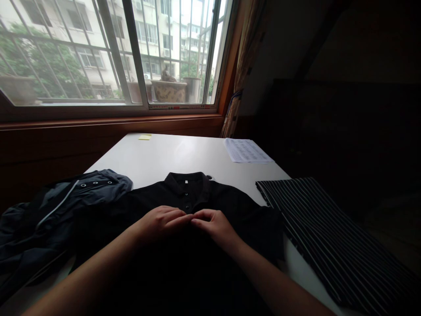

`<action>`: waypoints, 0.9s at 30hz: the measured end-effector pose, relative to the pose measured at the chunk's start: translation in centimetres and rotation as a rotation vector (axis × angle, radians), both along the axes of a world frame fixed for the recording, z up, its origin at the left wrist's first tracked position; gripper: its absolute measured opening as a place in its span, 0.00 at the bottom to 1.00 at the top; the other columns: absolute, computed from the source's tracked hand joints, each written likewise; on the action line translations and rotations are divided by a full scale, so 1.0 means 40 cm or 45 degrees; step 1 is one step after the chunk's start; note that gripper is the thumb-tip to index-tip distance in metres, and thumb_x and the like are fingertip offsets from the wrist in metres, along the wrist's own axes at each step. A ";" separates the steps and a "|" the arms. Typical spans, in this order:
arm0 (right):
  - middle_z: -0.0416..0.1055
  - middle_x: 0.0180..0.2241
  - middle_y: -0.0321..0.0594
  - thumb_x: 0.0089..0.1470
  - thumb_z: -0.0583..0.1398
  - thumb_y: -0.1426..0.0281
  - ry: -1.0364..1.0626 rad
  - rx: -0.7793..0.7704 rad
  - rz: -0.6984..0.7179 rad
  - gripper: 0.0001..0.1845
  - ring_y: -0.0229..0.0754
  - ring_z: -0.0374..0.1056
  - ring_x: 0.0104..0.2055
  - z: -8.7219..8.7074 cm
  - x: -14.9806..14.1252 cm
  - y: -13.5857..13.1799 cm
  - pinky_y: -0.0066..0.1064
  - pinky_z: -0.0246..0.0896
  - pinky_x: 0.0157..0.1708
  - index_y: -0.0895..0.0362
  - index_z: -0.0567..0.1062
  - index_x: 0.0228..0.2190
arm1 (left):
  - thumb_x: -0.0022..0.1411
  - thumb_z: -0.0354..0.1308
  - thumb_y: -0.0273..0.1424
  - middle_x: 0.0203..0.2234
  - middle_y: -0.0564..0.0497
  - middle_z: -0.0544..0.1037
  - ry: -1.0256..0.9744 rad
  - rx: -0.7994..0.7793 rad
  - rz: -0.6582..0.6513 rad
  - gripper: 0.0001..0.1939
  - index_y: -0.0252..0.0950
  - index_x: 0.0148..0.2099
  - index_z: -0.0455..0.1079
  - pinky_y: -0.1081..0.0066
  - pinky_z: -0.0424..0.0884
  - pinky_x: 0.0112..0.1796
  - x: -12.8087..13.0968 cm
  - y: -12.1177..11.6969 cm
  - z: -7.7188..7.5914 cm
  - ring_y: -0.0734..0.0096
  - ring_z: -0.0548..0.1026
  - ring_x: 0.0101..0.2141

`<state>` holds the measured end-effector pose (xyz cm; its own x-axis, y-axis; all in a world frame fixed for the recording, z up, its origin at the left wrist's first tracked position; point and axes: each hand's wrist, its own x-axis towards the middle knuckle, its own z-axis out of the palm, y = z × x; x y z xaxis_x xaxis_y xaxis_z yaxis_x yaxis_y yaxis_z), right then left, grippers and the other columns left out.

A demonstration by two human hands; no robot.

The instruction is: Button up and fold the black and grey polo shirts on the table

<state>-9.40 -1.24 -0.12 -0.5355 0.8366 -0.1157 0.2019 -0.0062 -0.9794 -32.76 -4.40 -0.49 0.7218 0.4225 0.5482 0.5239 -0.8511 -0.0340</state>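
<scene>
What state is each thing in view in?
Black shirt: laid out, neck open
Left hand: fingertips at the shirt front
Right hand: fingertips meeting the left's
Dark gray garment: bunched up
Striped cloth: lying flat
Printed paper: flat
Yellow note: flat
Curtain: gathered, tied
Window: can't tell if shut

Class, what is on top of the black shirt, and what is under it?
On it: left hand and right hand. Under it: white table; anything else the shirt covers is hidden.

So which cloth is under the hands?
The black shirt, in the middle. The left hand and right hand are over it, not the crumpled garment or striped cloth.
</scene>
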 end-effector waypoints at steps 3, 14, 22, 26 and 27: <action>0.79 0.30 0.40 0.49 0.68 0.58 0.016 -0.004 0.000 0.16 0.41 0.71 0.30 -0.001 0.000 0.001 0.30 0.63 0.31 0.58 0.83 0.35 | 0.71 0.52 0.26 0.39 0.45 0.80 0.016 0.033 0.001 0.13 0.32 0.56 0.66 0.69 0.78 0.35 0.001 -0.002 0.003 0.67 0.79 0.35; 0.78 0.29 0.38 0.47 0.70 0.60 0.036 -0.071 0.049 0.16 0.38 0.69 0.29 0.008 0.005 0.004 0.29 0.62 0.31 0.58 0.84 0.35 | 0.72 0.52 0.28 0.36 0.48 0.79 -0.012 -0.039 0.043 0.08 0.33 0.49 0.69 0.71 0.75 0.34 0.003 0.001 0.003 0.70 0.76 0.33; 0.78 0.28 0.37 0.44 0.71 0.59 0.058 -0.171 0.079 0.18 0.37 0.68 0.29 0.016 0.005 0.010 0.29 0.62 0.33 0.58 0.83 0.34 | 0.72 0.51 0.27 0.31 0.49 0.77 0.008 0.043 0.040 0.06 0.33 0.46 0.69 0.71 0.71 0.30 0.011 -0.001 0.023 0.71 0.74 0.29; 0.77 0.29 0.37 0.43 0.72 0.59 0.079 -0.206 0.084 0.19 0.37 0.68 0.29 0.019 0.006 0.009 0.29 0.61 0.33 0.58 0.83 0.35 | 0.71 0.54 0.26 0.30 0.50 0.76 -0.033 0.046 0.027 0.03 0.33 0.45 0.68 0.71 0.69 0.29 0.014 0.000 0.015 0.72 0.72 0.28; 0.77 0.29 0.37 0.43 0.72 0.59 0.081 -0.214 0.087 0.19 0.37 0.68 0.29 0.020 0.007 0.009 0.29 0.61 0.33 0.59 0.83 0.35 | 0.70 0.55 0.26 0.29 0.50 0.75 -0.089 0.008 0.033 0.03 0.33 0.45 0.68 0.71 0.69 0.29 0.014 0.000 0.013 0.73 0.71 0.27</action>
